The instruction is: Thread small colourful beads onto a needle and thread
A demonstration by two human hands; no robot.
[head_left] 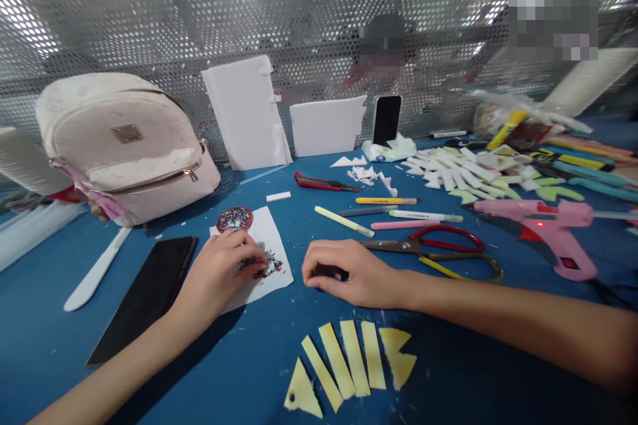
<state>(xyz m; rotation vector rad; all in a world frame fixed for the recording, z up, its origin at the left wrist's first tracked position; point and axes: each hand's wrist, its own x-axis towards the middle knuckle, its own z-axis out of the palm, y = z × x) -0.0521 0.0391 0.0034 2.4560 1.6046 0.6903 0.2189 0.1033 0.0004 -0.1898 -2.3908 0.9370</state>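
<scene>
My left hand [226,265] rests on a sheet of white paper [272,229], its closed fingertips in a scatter of small shiny multicoloured bits [274,265]; what they pinch is hidden. Just behind it sits a round red-rimmed container [234,218] filled with similar bits. My right hand [343,269] lies loosely curled on the blue table, with nothing showing in its fingers. It covers the tip of the scissors [393,246], which have one red and one yellow handle. Nearer me, yellow foam pieces [349,355] form a fish: a head with an eye hole, several strips and a notched tail.
A black phone [144,299] and white plastic knife [97,272] lie left, before a pale backpack [124,146]. Behind are several markers [343,221], a red cutter [323,182] and white foam boards [244,116]. A pink glue gun [553,226], red light lit, stands right.
</scene>
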